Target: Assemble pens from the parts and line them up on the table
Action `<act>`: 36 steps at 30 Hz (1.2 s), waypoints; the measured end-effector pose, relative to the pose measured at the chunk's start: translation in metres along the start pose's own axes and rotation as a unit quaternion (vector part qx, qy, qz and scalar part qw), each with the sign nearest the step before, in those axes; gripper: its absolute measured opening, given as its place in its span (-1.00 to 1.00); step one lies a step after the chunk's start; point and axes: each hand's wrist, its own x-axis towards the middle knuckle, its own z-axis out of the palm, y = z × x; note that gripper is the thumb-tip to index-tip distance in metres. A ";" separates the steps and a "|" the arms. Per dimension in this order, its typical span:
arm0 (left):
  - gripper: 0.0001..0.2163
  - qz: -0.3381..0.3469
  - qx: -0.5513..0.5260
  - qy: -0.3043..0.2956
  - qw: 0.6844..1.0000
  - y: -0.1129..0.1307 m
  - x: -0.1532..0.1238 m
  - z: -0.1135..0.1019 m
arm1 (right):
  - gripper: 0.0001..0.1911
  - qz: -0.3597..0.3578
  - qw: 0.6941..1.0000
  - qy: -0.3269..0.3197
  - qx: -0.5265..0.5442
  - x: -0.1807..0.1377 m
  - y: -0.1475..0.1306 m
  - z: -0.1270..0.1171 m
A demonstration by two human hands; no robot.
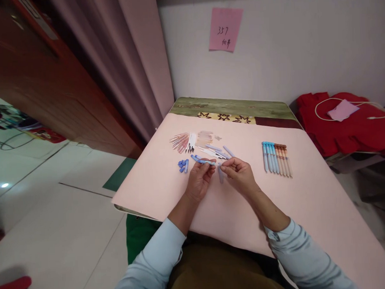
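My left hand (pixel 201 178) is closed around a blue pen part (pixel 206 161), which lies almost level and points to the right. Just right of its tip, my right hand (pixel 238 171) has thumb and forefinger pinched together; whatever sits between them is too small to make out. Under the right fingertips a pale lilac pen barrel (pixel 221 176) lies on the table. Beyond the hands are white ink refills (pixel 209 152) and more lilac barrels (pixel 229 151). Short dark blue pen pieces (pixel 181 165) are heaped left of my left hand.
A row of blue and brown pens (pixel 277 159) lies on the right of the pink-covered table (pixel 295 208). Farther back are fanned pinkish pen parts (pixel 179 141), clear tubes (pixel 205 137) and tiny metal bits (pixel 218 137). Red cloth (pixel 318 133) with a white cable lies beyond the right edge.
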 end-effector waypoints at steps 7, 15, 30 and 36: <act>-0.79 -0.027 0.020 -0.033 0.999 0.000 -0.006 0.005 | -0.70 0.011 0.998 -0.044 0.037 -0.001 0.001 -0.001; -0.82 -0.115 -0.033 -0.031 0.992 0.003 -0.009 0.003 | -0.62 0.065 0.991 -0.100 0.067 -0.001 0.004 -0.002; -0.72 -0.100 0.013 -0.061 0.993 -0.003 -0.014 0.008 | -0.72 -0.049 0.997 0.000 -0.067 -0.003 -0.001 -0.006; -0.74 -0.066 -0.013 -0.018 0.998 -0.005 -0.011 0.008 | -0.80 -0.167 0.958 -0.016 -0.234 -0.009 -0.001 -0.004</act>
